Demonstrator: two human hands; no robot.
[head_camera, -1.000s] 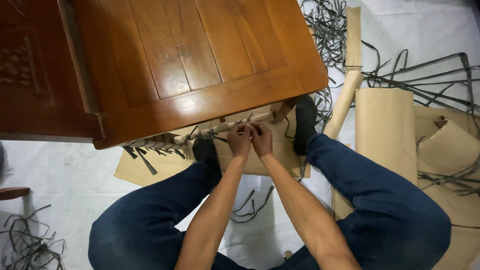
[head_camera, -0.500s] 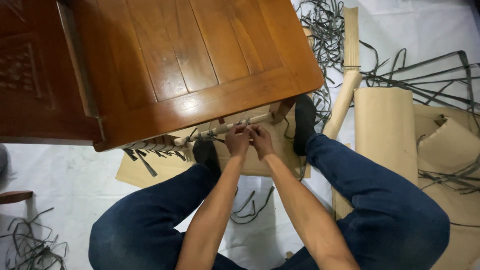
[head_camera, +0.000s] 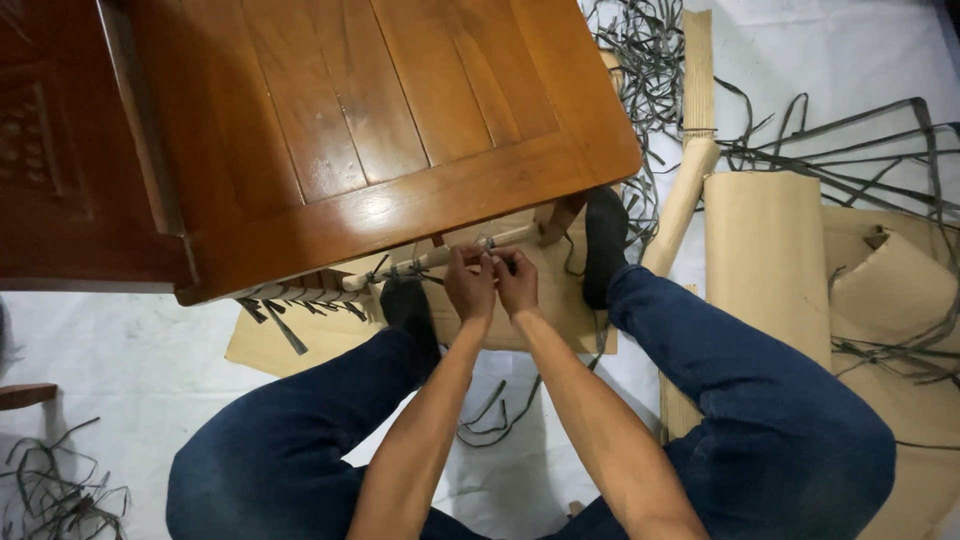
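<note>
Both hands, left hand and right hand, pinched together on pale round rail wrapped with dark flat strips, under glossy wooden desk

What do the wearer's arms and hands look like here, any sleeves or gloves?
Both forearms are bare: no sleeves reach into view, and no gloves, watch or rings can be seen. The left hand and right hand are bare too. The only clothing that shows is dark blue jeans on both legs and dark socks on the feet.
</note>
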